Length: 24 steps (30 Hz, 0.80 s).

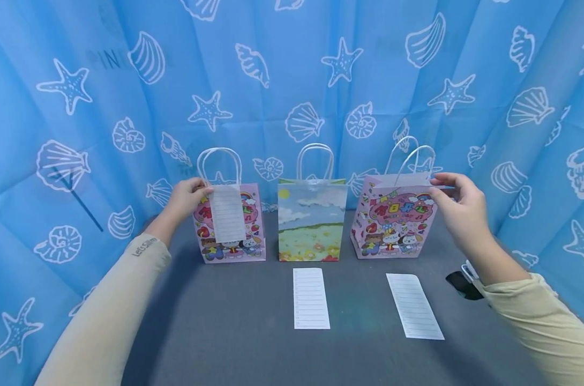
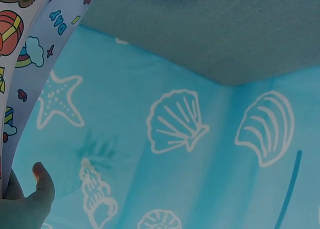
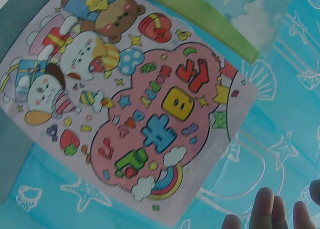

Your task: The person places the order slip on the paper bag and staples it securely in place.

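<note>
My left hand [image 1: 188, 198] pinches a lined paper slip [image 1: 228, 214] at its upper left corner. The slip hangs upright in front of the left pink paper gift bag [image 1: 255, 236], covering part of its cartoon print. In the left wrist view, a raised finger of the left hand [image 2: 37, 199] shows beside the bag's printed side. My right hand [image 1: 463, 206] is at the top right corner of the right pink gift bag [image 1: 393, 225], thumb and fingers spread apart. The right wrist view has its fingertips [image 3: 265, 209] beyond that bag's rim, apart from the printed front.
A landscape-print gift bag [image 1: 312, 220] stands upright between the pink bags. Two lined slips, a middle one [image 1: 311, 298] and a right one [image 1: 414, 306], lie on the grey tabletop [image 1: 224, 332]. A dark object [image 1: 464, 285] is near the right forearm. Blue seashell curtains [image 1: 292, 69] hang behind.
</note>
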Available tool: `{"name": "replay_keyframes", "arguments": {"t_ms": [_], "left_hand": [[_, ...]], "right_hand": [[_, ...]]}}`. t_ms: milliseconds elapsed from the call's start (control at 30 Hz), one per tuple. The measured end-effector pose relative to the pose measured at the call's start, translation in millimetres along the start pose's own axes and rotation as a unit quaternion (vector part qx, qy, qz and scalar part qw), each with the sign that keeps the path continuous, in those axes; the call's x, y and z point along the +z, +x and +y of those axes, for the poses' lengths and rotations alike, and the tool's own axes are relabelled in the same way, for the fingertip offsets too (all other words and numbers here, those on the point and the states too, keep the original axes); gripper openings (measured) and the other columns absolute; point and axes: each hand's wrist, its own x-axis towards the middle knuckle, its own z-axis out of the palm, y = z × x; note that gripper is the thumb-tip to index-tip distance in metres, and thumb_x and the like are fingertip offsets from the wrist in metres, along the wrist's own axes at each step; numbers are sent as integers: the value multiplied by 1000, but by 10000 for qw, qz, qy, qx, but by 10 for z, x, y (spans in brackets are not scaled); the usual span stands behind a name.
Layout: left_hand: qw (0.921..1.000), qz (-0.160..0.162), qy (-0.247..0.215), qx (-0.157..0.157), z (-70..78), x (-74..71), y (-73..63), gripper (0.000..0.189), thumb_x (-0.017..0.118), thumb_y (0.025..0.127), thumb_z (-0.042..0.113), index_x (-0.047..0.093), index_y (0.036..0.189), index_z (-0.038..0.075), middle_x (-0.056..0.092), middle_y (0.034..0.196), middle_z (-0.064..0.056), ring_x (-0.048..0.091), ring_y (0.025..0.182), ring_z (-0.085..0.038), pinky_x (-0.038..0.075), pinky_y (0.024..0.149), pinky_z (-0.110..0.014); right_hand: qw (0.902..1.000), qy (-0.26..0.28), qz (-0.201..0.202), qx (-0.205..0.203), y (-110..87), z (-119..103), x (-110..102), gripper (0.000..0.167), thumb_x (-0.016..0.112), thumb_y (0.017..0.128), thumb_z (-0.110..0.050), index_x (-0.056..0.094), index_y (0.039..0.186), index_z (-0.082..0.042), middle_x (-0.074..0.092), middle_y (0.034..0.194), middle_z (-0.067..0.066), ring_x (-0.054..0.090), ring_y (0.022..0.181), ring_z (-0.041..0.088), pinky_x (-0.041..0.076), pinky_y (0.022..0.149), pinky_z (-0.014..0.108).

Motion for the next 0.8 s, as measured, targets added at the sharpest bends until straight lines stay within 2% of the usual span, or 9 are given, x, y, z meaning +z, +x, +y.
{"name": "replay_keyframes", "arguments": {"t_ms": [333, 567, 800], "left_hand": [[10000, 59, 67, 0, -7, -10, 1, 28, 50, 103, 26, 57, 101, -1, 58, 96, -18, 48, 83, -27, 40, 70, -38], [9999, 130, 20, 39, 5, 20, -16, 28, 50, 103, 27, 55, 97, 0, 56, 90, -16, 46, 79, -24, 39, 68, -37], [9999, 139, -23, 39, 18, 39, -14, 30, 50, 103, 28, 57, 99, 0, 55, 89, -15, 46, 79, -24, 39, 69, -36]], "right_hand": [[9989, -311, -20, 356, 4, 118, -148, 41, 49, 102, -17, 45, 134, 8, 50, 113, -6, 47, 93, -3, 39, 75, 10], [9949, -407, -102, 916, -25, 211, -259, 47, 47, 102, -26, 43, 137, 4, 50, 118, -3, 47, 100, 3, 39, 77, 15], [9914, -345, -103, 1258, -64, 373, -360, 40, 47, 102, -28, 47, 132, -1, 47, 106, -15, 46, 93, -3, 38, 74, 10]]}}
